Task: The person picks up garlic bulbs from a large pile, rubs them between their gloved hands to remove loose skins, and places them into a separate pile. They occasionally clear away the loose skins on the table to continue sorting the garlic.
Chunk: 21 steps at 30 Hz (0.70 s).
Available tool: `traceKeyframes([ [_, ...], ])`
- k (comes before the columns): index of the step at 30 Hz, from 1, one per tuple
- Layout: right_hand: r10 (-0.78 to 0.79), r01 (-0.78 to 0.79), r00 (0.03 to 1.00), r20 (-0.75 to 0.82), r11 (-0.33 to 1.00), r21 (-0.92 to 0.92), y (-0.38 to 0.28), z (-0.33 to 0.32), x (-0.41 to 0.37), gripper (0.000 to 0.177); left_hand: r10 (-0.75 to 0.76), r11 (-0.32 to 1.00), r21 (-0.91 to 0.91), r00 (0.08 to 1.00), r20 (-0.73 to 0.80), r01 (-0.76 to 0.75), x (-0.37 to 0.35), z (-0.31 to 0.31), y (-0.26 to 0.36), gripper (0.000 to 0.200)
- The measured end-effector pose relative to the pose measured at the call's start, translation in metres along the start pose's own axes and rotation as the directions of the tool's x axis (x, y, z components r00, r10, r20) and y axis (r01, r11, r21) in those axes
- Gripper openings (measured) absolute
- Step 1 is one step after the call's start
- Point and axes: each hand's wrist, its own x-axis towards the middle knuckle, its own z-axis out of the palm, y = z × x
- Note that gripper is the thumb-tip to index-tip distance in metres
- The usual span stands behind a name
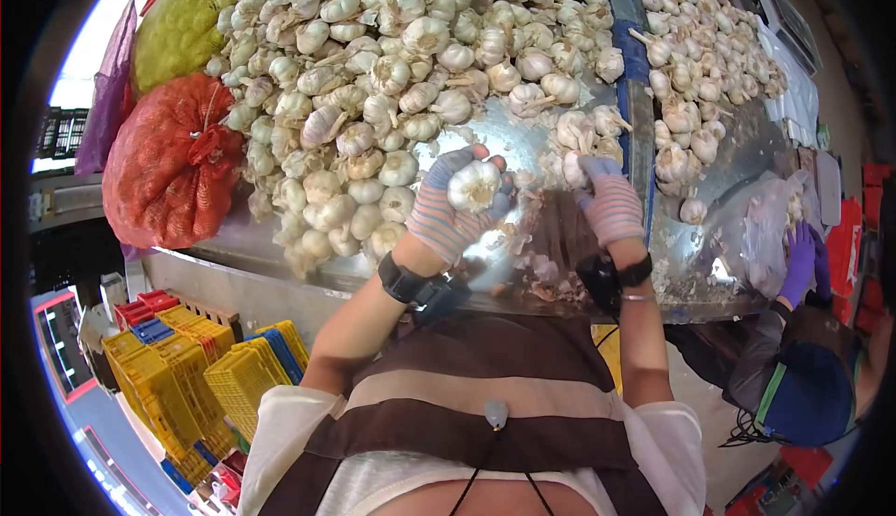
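My left hand (455, 201), in a striped pink and grey glove with bare fingertips, is closed around a white garlic bulb (474, 187) above the metal tabletop. My right hand (612, 204), gloved in the same stripes, has its fingers bent around another garlic bulb (575, 171) at the near edge of a small cluster, close to the blue divider (637, 133). Part of that bulb is hidden by the fingers. Loose skins and scraps (541, 269) lie on the metal below my hands.
A large garlic heap (373, 77) covers the table's far left; a second pile (691, 68) lies beyond the divider. Red (173, 161) and yellow-green (182, 26) net sacks stand left. Yellow crates (168, 376) are at lower left. At right, a purple-gloved co-worker (798, 264) handles a plastic bag (767, 227).
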Motion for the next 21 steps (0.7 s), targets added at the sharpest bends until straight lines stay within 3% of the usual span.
traceKeyframes([
  [2,-0.021,0.017,0.997,-0.068,0.998,-0.058,-0.001,0.017,0.015,0.037,-0.004,0.999,0.041,1.000,0.002,0.004,0.000,-0.002,-0.003,0.014],
  [4,-0.005,0.028,0.993,0.115,0.980,-0.196,-0.002,0.033,0.029,0.042,-0.012,0.999,0.037,1.000,-0.006,0.012,0.002,-0.007,-0.004,0.014],
  [5,-0.005,0.028,0.994,0.113,0.980,-0.196,0.000,0.037,0.031,0.042,-0.019,0.999,0.034,1.000,-0.012,0.020,0.003,-0.008,-0.004,0.015],
  [6,-0.013,0.005,0.997,0.072,0.994,0.106,0.002,0.041,0.034,0.042,-0.018,0.999,0.034,1.000,-0.010,0.019,0.002,-0.006,-0.003,0.015],
  [7,-0.010,-0.003,0.999,0.031,0.918,0.398,-0.001,0.038,0.036,0.042,-0.013,0.999,0.032,1.000,0.014,0.013,0.000,-0.005,-0.003,0.015],
  [8,-0.013,-0.001,0.999,0.032,0.918,0.397,-0.005,0.034,0.033,0.042,-0.007,1.000,0.028,0.999,0.036,0.006,-0.002,-0.004,-0.002,0.015],
  [9,0.036,-0.222,0.974,0.225,0.379,0.898,-0.009,0.027,0.025,0.041,-0.005,1.000,0.026,0.999,0.034,0.004,-0.003,-0.002,0.000,0.015],
  [10,-0.061,-0.386,0.918,0.393,-0.371,0.845,-0.016,0.019,0.016,0.041,0.004,0.999,0.043,1.000,0.016,-0.005,-0.005,-0.001,0.001,0.015],
  [11,-0.059,-0.388,0.917,0.395,-0.371,0.844,-0.023,0.012,0.009,0.041,0.011,0.998,0.061,1.000,-0.003,-0.011,-0.006,-0.001,0.001,0.016],
  [13,-0.145,-0.408,0.893,0.427,-0.661,0.630,-0.034,0.002,0.000,0.038,0.000,0.994,0.105,0.999,0.053,-0.006,-0.004,-0.008,0.000,0.017],
  [14,-0.230,-0.458,0.866,0.444,-0.720,0.521,-0.033,0.006,-0.001,0.035,-0.010,0.988,0.152,0.994,0.109,-0.006,-0.004,-0.011,-0.001,0.019],
  [17,-0.299,-0.437,0.896,0.330,-0.731,0.525,-0.039,0.014,-0.005,0.033,0.001,0.981,0.193,0.992,0.127,-0.025,-0.001,-0.010,-0.007,0.022],
  [18,-0.198,-0.398,0.907,0.371,-0.687,0.608,-0.043,0.012,-0.008,0.031,-0.001,0.981,0.193,0.992,0.128,-0.024,0.001,-0.010,-0.010,0.022],
  [19,-0.195,-0.396,0.908,0.370,-0.687,0.609,-0.049,0.009,-0.011,0.031,0.037,0.973,0.220,0.991,0.129,-0.065,0.002,-0.011,-0.014,0.021],
  [21,0.063,-0.349,0.868,0.492,-0.627,0.696,-0.057,0.006,-0.015,0.033,0.073,0.963,0.250,0.988,0.138,-0.106,0.005,-0.012,-0.017,0.020],
])
